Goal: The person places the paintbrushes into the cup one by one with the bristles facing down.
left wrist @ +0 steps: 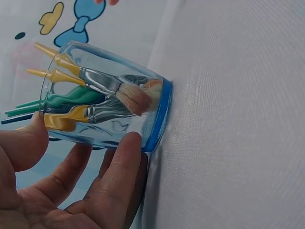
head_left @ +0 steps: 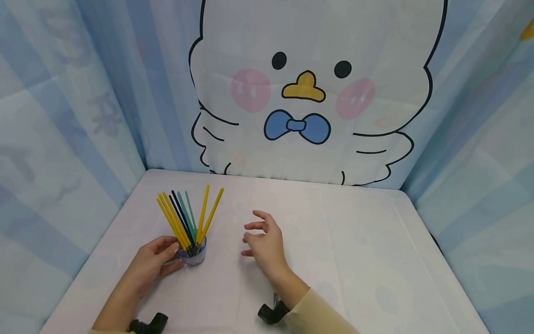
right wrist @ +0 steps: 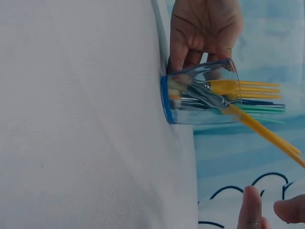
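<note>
A clear plastic cup (head_left: 195, 258) with a blue base stands upright on the table, bristle ends of several paintbrushes (left wrist: 135, 98) down inside it. Their yellow, dark blue and green handles (head_left: 183, 222) fan out above the rim. My left hand (head_left: 152, 260) holds the cup from its left side; in the left wrist view the thumb is at the rim and the fingers lie along the wall. To the right of the cup, my right hand (head_left: 267, 243) hovers apart from it, fingers spread and loosely bent, holding nothing.
A white cloth covers the table (head_left: 354, 250). Behind it hangs a curtain (head_left: 300, 157) printed with a cartoon bird, and blue striped curtains (head_left: 62, 139) close in both sides. Black wrist-worn mounts (head_left: 273, 313) show below the hands.
</note>
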`<state>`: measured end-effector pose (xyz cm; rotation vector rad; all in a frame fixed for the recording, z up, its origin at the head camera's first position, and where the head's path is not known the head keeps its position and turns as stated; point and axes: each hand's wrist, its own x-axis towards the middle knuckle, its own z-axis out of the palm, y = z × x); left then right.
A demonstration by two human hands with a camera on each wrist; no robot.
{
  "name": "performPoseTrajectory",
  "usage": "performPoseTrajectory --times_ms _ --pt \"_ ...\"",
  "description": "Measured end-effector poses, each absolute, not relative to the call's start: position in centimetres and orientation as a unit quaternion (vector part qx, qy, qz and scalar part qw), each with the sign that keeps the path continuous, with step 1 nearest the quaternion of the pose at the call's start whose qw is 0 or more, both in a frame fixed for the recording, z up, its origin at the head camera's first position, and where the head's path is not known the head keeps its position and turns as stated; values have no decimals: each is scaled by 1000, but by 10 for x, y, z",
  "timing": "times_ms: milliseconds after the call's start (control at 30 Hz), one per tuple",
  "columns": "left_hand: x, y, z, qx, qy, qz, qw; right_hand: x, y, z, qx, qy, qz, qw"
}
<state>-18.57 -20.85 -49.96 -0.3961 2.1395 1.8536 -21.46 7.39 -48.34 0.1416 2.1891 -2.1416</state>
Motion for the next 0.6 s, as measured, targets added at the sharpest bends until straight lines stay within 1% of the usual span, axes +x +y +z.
performPoseTrajectory --times_ms 400,600 --pt "-187 -209 -502 -144 742 640 139 -207 100 -484 43 764 -643 29" --pt "-187 -209 -503 -143 741 641 139 -204 112 -487 56 775 -629 29"
